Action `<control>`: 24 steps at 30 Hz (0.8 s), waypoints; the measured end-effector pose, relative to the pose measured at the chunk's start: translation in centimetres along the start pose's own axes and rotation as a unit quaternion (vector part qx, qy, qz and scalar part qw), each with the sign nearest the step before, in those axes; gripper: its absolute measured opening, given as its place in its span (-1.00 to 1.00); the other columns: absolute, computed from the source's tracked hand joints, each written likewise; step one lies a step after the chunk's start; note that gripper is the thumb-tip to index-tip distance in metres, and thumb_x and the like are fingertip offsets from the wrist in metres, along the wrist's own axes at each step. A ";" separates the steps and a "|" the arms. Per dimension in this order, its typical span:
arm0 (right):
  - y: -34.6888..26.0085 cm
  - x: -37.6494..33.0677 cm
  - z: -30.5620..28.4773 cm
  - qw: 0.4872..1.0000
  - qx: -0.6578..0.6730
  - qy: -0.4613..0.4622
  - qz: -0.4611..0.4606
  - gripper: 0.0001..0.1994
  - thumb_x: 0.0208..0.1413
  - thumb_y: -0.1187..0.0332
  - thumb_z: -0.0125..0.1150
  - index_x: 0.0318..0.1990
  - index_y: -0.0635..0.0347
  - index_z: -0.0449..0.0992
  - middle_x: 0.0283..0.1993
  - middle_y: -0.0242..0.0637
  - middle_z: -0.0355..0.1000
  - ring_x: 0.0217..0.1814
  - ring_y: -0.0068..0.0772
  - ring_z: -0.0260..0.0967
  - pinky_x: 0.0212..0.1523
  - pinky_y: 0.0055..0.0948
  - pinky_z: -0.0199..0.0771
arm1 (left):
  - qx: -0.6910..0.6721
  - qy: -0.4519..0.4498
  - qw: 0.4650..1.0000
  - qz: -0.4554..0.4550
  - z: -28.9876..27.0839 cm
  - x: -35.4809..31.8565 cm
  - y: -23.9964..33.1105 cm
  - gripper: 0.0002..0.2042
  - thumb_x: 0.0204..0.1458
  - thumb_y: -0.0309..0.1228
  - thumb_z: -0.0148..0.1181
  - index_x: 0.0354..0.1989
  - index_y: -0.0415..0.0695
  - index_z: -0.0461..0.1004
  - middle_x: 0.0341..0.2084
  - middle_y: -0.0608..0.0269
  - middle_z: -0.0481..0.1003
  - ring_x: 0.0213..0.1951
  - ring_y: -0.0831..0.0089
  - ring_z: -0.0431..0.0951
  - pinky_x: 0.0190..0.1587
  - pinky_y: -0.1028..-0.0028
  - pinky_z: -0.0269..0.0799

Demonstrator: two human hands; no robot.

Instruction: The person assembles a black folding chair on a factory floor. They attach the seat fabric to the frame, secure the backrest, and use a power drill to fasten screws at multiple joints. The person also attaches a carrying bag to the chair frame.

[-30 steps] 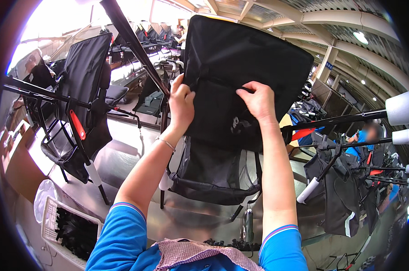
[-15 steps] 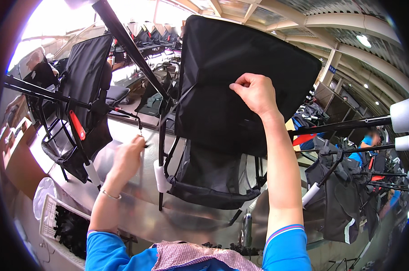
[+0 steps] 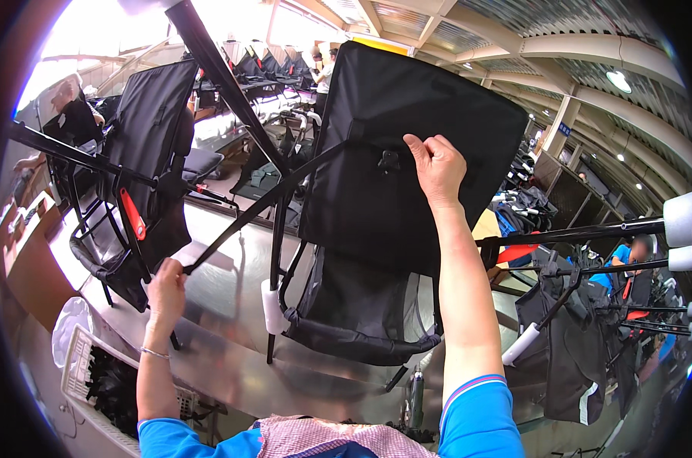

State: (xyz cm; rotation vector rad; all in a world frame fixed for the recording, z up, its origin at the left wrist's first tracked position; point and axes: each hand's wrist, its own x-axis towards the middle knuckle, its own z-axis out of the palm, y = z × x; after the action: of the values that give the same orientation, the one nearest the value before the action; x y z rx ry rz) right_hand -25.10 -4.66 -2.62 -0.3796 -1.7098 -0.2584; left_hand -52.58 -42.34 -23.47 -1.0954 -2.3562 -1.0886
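A black folding fabric chair (image 3: 384, 206) stands on a metal table (image 3: 231, 298) in front of me. My right hand (image 3: 438, 164) is raised and grips the top of the chair's black back panel, beside a small black buckle (image 3: 388, 160). My left hand (image 3: 166, 278) is low on the left and holds the end of a black strap (image 3: 270, 202) that runs taut up to the buckle. A white foam sleeve (image 3: 272, 307) covers part of the chair's front leg.
Another black chair with a red strap (image 3: 132, 214) stands at left. A black pole (image 3: 224, 76) crosses overhead. White plastic basket (image 3: 86, 366) with dark parts sits lower left. More chairs and black rods with white caps (image 3: 678, 217) fill the right, where a person in blue (image 3: 628, 256) works.
My left hand left the chair's back and swung down to the left, drawing the black strap out taut. My right hand stayed on the back panel.
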 end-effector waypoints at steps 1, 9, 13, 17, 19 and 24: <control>0.6 -0.4 0.5 1.000 -0.002 -0.001 0.007 -0.44 0.01 -0.07 0.21 -0.76 0.20 0.26 -0.70 -0.29 0.17 -0.69 -0.14 0.15 -0.69 -0.27 0.09 | -0.009 -0.014 1.000 0.005 0.9 -0.3 0.1 -0.88 -0.10 -0.60 0.10 -0.41 -0.18 0.28 -0.39 0.06 0.37 -0.29 -0.04 0.44 -0.34 0.17 0.33; 2.4 -6.6 0.9 0.973 -0.060 -0.204 0.092 -0.68 0.07 0.08 0.16 -0.50 0.15 0.47 -0.48 -0.18 0.45 -0.39 0.02 0.43 -0.39 -0.16 0.43 | -0.136 -0.211 0.960 0.125 -0.9 -4.7 6.1 -0.86 -0.27 -0.68 0.04 -0.49 -0.22 0.37 -0.51 0.07 0.37 -0.42 0.00 0.43 -0.40 0.27 0.37; -0.5 -10.3 -3.4 0.964 -0.045 -0.260 0.036 -0.69 -0.10 0.36 0.33 -0.15 0.20 0.51 -0.16 -0.18 0.43 -0.09 -0.13 0.37 -0.12 -0.22 0.41 | -0.225 -0.358 0.861 0.281 0.1 -6.7 13.0 -0.85 -0.17 -0.57 0.22 -0.39 -0.19 0.41 -0.34 0.18 0.45 -0.37 0.10 0.51 -0.35 0.29 0.46; -5.3 -12.1 -9.6 0.992 0.020 -0.101 -0.072 -0.77 -0.11 0.46 0.31 -0.23 0.17 0.50 -0.22 -0.27 0.39 -0.17 -0.18 0.33 -0.12 -0.26 0.33 | -0.241 -0.303 0.864 0.322 1.2 -4.8 14.8 -0.85 -0.19 -0.59 0.24 -0.42 -0.19 0.41 -0.35 0.19 0.45 -0.38 0.11 0.51 -0.36 0.30 0.46; -4.8 -14.1 -14.2 0.998 -0.016 -0.022 -0.052 -0.82 -0.07 0.52 0.24 -0.26 0.20 0.49 -0.23 -0.24 0.38 -0.18 -0.18 0.32 -0.12 -0.27 0.33 | -0.256 -0.295 0.876 0.283 1.8 -3.9 15.2 -0.83 -0.21 -0.60 0.27 -0.41 -0.24 0.43 -0.31 0.09 0.47 -0.33 0.06 0.51 -0.31 0.30 0.46; 0.5 -22.3 -17.8 0.940 -0.023 0.072 0.332 -0.68 0.13 0.33 0.16 0.00 0.26 0.34 -0.05 -0.19 0.33 -0.01 -0.30 0.27 0.00 -0.36 0.27 | -0.136 -0.191 0.907 0.349 4.0 -2.8 17.2 -0.46 -0.44 -0.40 0.43 -0.14 -0.19 0.44 -0.12 0.05 0.41 -0.01 0.05 0.36 0.02 0.16 0.30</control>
State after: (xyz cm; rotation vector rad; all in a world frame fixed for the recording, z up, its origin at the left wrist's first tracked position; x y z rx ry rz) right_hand -5.57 -13.29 -21.47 -0.9215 -1.3448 0.1670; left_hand -37.63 -33.60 -18.89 -2.2000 -1.7870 -0.9880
